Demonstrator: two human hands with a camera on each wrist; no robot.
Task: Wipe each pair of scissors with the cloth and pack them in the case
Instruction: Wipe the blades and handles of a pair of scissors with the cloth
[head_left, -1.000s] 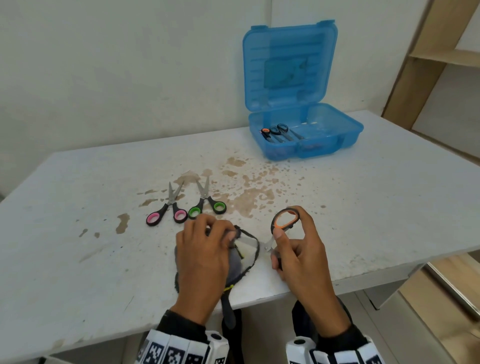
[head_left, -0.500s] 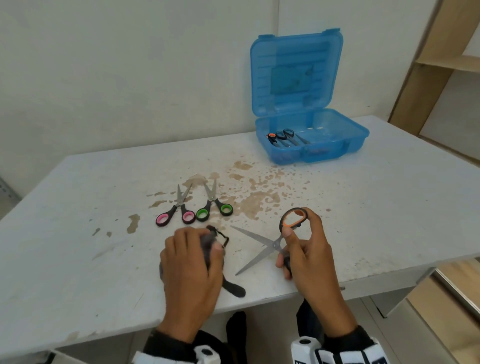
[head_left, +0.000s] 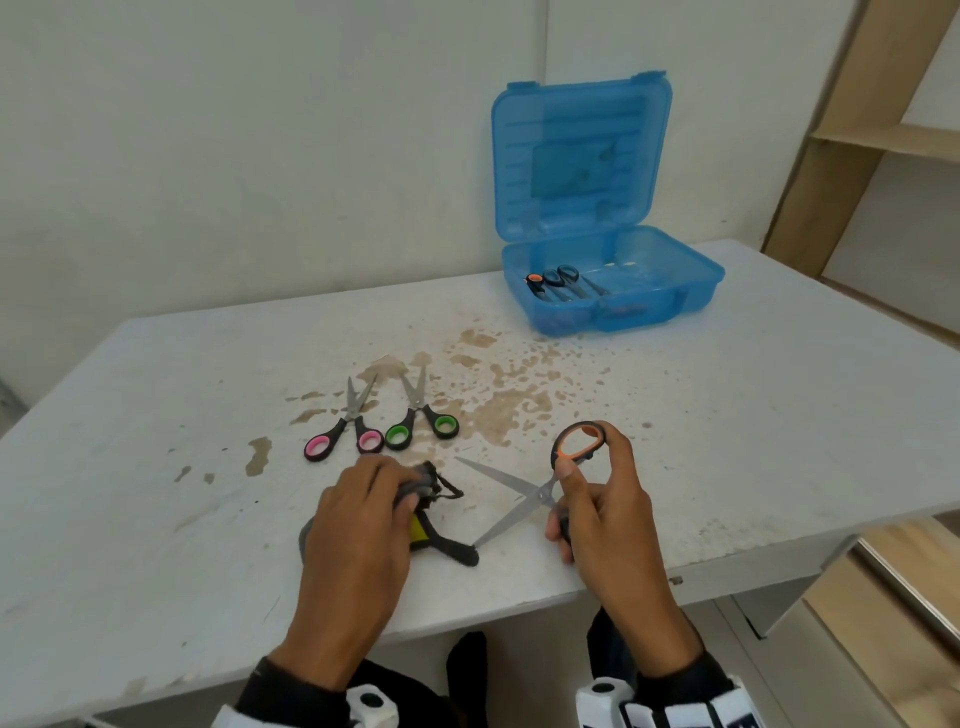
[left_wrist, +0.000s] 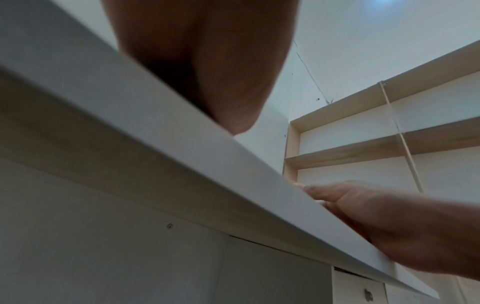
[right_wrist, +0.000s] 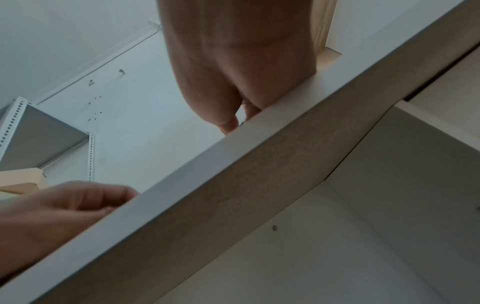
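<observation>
Orange-handled scissors (head_left: 540, 488), blades spread wide, are gripped by the right hand (head_left: 605, 512) over the near edge of the white counter (head_left: 753, 415); thumb and fingers pinch the upper loop while the lower handle sits inside the curled fingers. One blade tip points left toward the cloth (head_left: 431, 512), the other slants down to the cloth's black strap end. The left hand (head_left: 358, 530) lies on the bunched grey cloth, fingers curled round its top fold. Beyond the cloth, pink scissors (head_left: 345, 423) and green scissors (head_left: 421, 413) lie side by side on the counter, blades slightly parted and pointing away, among brown stains (head_left: 511, 405). At the far right of the counter stands the blue case (head_left: 613, 283), lid upright, with dark-handled scissors (head_left: 563, 283) lying in its tray. A wooden shelf (head_left: 852, 140) stands at right. Both wrist views look up from below the counter edge and show only the heels of the hands.
</observation>
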